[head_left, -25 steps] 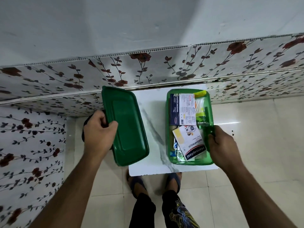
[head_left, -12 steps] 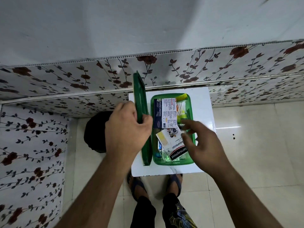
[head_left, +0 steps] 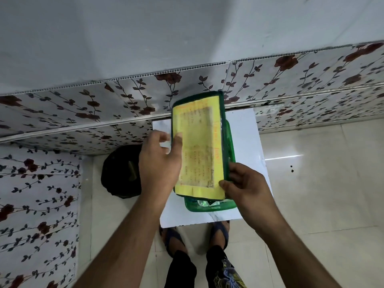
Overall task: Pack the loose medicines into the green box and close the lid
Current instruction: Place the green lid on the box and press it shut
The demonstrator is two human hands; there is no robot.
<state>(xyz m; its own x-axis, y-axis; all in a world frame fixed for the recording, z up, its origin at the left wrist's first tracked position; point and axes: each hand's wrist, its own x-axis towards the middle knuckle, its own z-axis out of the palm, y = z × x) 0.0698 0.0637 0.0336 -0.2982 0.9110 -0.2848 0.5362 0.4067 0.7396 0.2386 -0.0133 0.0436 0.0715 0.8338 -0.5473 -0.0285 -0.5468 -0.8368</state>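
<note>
The green box (head_left: 209, 207) stands on a small white table (head_left: 245, 142). Its green lid (head_left: 199, 146), with a yellow handwritten label on top, hovers just above the box, tilted and covering most of the opening. My left hand (head_left: 160, 163) grips the lid's left edge, thumb on the label. My right hand (head_left: 243, 183) holds the lid's near right corner. Only a sliver of packets (head_left: 204, 203) shows inside the box at its near end; the other medicines are hidden under the lid.
A dark round object (head_left: 121, 173) sits on the floor left of the table. Flower-patterned wall panels (head_left: 83, 104) run behind and to the left. My sandalled feet (head_left: 220, 231) stand at the table's near edge on pale floor tiles (head_left: 322, 183).
My left hand swung the lid from upright beside the box over onto it, label side up. My right hand left the box's inside and took the lid's near right corner.
</note>
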